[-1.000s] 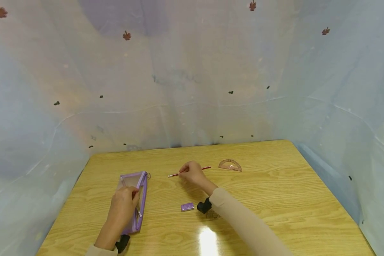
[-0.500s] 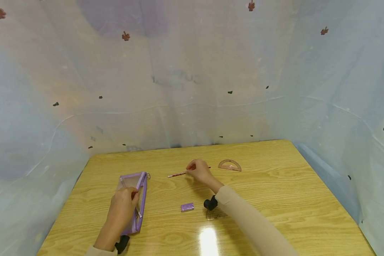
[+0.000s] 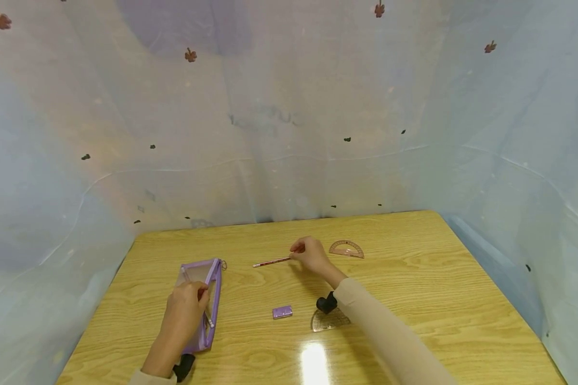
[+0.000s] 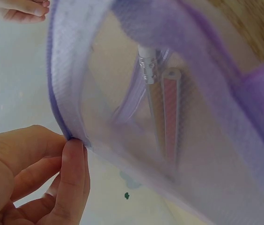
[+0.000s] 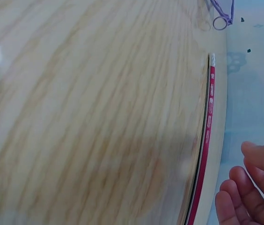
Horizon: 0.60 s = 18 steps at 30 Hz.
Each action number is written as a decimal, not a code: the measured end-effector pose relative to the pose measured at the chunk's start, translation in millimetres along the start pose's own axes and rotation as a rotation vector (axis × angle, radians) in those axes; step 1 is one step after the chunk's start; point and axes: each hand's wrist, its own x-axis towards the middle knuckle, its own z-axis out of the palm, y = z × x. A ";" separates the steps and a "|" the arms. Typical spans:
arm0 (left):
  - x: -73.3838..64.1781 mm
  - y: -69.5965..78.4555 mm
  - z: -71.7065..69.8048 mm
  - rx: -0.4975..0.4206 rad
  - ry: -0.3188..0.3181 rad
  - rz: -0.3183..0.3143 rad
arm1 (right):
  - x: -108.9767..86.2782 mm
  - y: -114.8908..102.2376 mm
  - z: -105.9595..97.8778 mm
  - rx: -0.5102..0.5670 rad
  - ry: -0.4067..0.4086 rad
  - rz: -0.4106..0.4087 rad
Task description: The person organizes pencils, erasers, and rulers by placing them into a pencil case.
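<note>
Over the table [image 3: 414, 278] my left hand [image 3: 185, 307] pinches the case [image 3: 215, 300]; my right hand [image 3: 312, 254], loosely curled, hovers near the pencil [image 3: 272, 262].

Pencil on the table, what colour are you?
The pencil is red with white markings, seen best in the right wrist view.

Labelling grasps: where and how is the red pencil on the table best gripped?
Likely mid-shaft, from straight above: the red pencil is long, thin and flat on the table, so a pinch across its long sides should suit. In the head view, the right hand covers the end opposite its white tip.
</note>
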 end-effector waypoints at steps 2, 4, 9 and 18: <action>0.0 0.2 -0.6 -0.001 -0.001 0.000 | 0.1 2.0 -2.2 0.001 -0.004 -0.005; -0.4 0.4 -1.1 -0.001 -0.002 0.000 | 0.1 4.3 -4.1 0.003 -0.008 -0.011; -1.7 0.4 -1.6 0.003 -0.006 0.001 | -0.7 8.7 -8.4 -0.001 -0.016 -0.009; -1.9 1.9 -2.4 -0.007 -0.019 -0.003 | -0.8 18.1 -17.8 0.009 -0.015 -0.024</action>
